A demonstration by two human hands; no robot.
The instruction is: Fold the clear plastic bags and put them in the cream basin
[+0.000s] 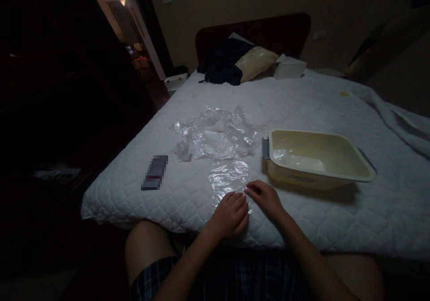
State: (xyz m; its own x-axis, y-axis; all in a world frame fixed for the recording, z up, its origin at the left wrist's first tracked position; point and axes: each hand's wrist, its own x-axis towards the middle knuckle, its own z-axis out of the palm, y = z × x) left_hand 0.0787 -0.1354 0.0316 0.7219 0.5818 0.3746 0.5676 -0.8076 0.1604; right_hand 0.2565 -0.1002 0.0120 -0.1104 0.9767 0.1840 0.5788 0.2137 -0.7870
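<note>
A clear plastic bag (228, 175) lies flat on the white quilted bed near its front edge. My left hand (231, 216) rests over the bag's lower part, fingers bent and close together; what lies under them is hidden. Just to the right, my right hand (264, 197) pinches the bag's right edge between thumb and forefinger. Beyond the flat bag spreads a crumpled pile of clear plastic bags (215, 133). To the right stands an open cream plastic bin (319, 157) with grey latches, and something clear and shiny shows inside at its left.
A pixelated dark object (155, 172) lies on the bed (114, 189) at the left. Dark cloth (225, 59), a beige pillow (257, 62) and a white box (289, 67) sit by the headboard (262, 27). A small yellow item (344, 93) lies at the far right.
</note>
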